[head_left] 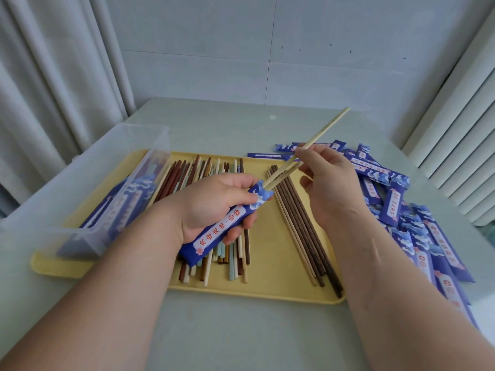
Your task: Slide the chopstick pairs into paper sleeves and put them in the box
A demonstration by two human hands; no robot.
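Left hand [211, 204] grips paper sleeve [222, 230]. Right hand [329, 183] pinches chopstick pair [326, 127], tips entering the mouth just past left hand. Risk: splayed tips likely snag or tear paper.

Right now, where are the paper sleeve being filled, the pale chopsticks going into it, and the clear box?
paper sleeve [217, 231]: head view, on its printed middle.
pale chopsticks [326, 127]: head view, on the bare upper shaft.
clear box [67, 188]: head view, on its translucent side wall.
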